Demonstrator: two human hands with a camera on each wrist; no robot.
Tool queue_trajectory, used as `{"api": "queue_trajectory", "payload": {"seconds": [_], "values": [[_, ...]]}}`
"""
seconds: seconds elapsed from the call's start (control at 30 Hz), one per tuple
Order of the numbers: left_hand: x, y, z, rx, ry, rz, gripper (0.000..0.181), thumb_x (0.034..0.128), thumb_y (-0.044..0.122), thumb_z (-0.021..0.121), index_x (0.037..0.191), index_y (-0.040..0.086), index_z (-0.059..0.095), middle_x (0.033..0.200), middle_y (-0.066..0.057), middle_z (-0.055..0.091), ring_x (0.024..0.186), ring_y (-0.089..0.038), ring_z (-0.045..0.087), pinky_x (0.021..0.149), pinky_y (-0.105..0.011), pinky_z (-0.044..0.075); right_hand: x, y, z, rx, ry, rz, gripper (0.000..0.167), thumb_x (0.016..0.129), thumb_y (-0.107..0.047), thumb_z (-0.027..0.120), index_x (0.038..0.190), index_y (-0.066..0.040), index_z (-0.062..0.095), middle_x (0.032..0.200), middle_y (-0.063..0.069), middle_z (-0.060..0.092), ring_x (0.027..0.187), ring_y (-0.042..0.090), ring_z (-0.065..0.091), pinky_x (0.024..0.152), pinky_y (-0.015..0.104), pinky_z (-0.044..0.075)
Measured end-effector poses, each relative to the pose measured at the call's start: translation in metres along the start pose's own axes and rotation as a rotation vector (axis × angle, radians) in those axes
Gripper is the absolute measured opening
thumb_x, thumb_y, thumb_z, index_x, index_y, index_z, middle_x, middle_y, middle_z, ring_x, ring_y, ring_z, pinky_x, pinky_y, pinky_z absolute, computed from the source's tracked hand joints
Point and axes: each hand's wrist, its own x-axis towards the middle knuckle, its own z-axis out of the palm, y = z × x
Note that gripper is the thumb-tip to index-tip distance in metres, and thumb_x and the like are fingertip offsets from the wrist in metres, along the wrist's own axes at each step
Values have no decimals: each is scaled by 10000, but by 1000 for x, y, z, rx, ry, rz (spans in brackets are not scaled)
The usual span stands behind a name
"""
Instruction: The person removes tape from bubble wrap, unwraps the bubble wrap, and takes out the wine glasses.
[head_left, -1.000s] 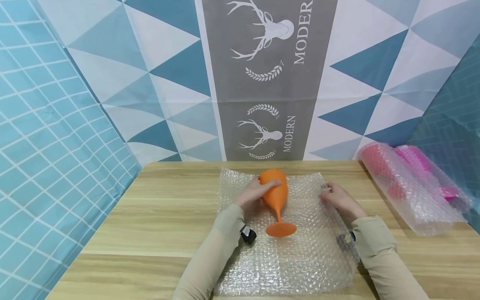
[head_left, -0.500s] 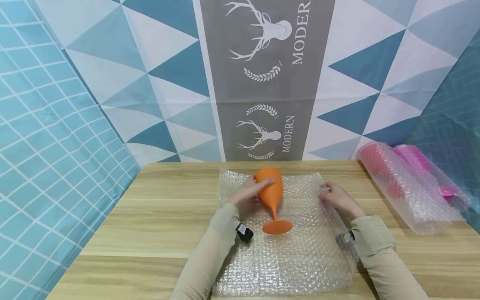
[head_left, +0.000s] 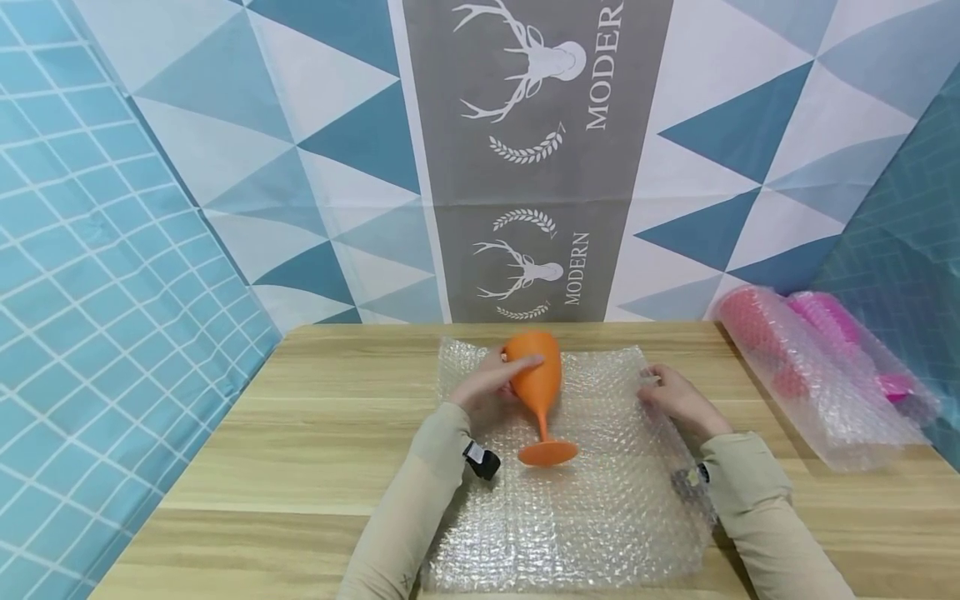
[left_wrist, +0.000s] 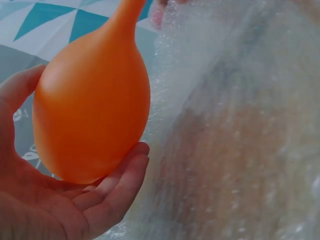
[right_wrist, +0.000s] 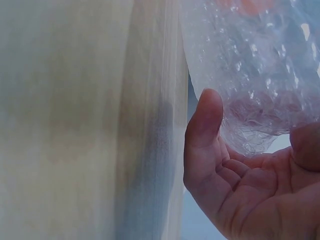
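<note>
My left hand (head_left: pixel 487 379) grips the bowl of an orange goblet (head_left: pixel 536 375), thumb on one side and fingers curled round the other. The goblet is tilted, its rim toward the back and its round foot toward me. In the left wrist view the smooth orange bowl (left_wrist: pixel 92 105) lies in the curled fingers (left_wrist: pixel 125 185). A bubble wrap sheet (head_left: pixel 577 533) spreads beneath the goblet. At the sheet's right edge, near its far corner, my right hand (head_left: pixel 678 398) holds the wrap. The right wrist view shows the bubble wrap (right_wrist: pixel 260 75) between thumb and fingers.
On the right of the wooden table (head_left: pixel 315 433) lie a red item (head_left: pixel 757 325) and a pink item (head_left: pixel 828 321), both in bubble wrap. A patterned cloth backdrop (head_left: pixel 360 167) stands behind the table's far edge, and a blue tiled cloth (head_left: pixel 112 275) on the left.
My left hand has shifted a little to the left and slightly away from me, carrying the orange goblet along. My right hand stays at the wrap's edge.
</note>
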Motion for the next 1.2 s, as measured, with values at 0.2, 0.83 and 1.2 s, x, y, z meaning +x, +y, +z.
{"api": "queue_trajectory", "payload": {"seconds": [0.2,0.83,1.2], "values": [[0,9,-8,182,82,41,824,713,508,694,1363,142,343,1154,-79,555,817,-183,578,692,-398,504,0,1,0,-8,2,5,475,872,-75,446,1258,160,298,970,188,482,770,189,500,636,279,445],[-6,28,-34,149,270,64,907,745,403,695,1404,50,181,1321,-133,468,1050,-257,550,840,-380,484,1,1,-1,-23,5,1,478,872,-86,447,1255,163,304,992,205,492,832,223,508,680,295,449],[-15,39,-40,46,359,148,741,773,327,695,1335,80,279,1267,-102,455,1029,-248,544,806,-364,498,0,1,-2,-21,6,-2,486,870,-88,458,1252,170,305,1029,234,479,866,244,498,710,315,444]]}}
